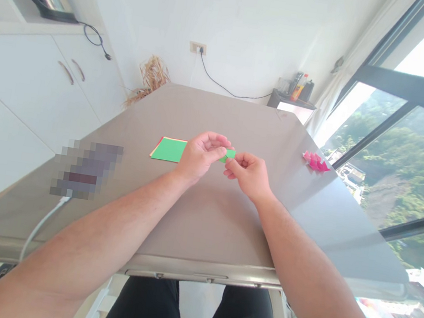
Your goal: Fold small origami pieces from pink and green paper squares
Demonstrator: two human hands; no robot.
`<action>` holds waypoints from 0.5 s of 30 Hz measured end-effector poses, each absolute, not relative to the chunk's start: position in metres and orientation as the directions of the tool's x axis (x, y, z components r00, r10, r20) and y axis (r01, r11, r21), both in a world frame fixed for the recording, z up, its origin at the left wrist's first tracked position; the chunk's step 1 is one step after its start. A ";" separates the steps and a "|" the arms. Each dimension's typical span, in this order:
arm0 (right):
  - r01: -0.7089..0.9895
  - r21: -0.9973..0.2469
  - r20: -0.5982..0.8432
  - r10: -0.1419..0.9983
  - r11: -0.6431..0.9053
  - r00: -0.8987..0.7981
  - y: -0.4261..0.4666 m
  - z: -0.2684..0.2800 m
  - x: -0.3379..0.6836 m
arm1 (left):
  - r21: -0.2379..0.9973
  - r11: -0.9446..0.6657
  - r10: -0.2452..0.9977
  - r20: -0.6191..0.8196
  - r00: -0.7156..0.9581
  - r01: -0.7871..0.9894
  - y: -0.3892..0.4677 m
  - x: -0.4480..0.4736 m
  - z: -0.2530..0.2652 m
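Observation:
A small folded piece of green paper [230,154] is held between both hands above the middle of the table. My left hand [201,156] pinches its left side between thumb and fingers. At its lower right, my right hand [248,172] grips it with thumb and fingertips. Part of the paper is covered by the fingers. Just left of my left hand lies a stack of square coloured paper [168,150], green on top, with red and yellowish edges showing underneath.
Pink folded paper pieces [316,162] lie near the table's right edge. A blurred-out dark object [88,170] with a white cable [43,221] is on the left of the grey table [210,222]. A window [386,137] stands at the right, and bottles [299,88] at the back.

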State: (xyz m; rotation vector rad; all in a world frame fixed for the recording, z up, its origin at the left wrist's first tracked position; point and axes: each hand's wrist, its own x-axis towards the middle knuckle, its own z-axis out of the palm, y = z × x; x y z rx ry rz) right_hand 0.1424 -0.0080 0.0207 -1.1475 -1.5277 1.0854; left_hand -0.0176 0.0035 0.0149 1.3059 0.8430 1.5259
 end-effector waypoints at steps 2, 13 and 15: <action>0.150 -0.971 0.168 0.976 0.188 -0.140 -0.007 0.020 0.143 | 0.926 -0.323 0.945 0.327 -0.015 -0.195 0.004 -0.018 0.015; 0.206 -0.953 0.209 0.975 0.221 -0.079 -0.009 0.018 0.144 | 0.953 -0.290 0.957 0.289 -0.027 -0.089 0.004 -0.016 0.013; 0.213 -0.952 0.209 0.975 0.220 -0.074 -0.009 0.018 0.144 | 0.952 -0.295 0.955 0.292 -0.055 -0.079 0.004 -0.015 0.013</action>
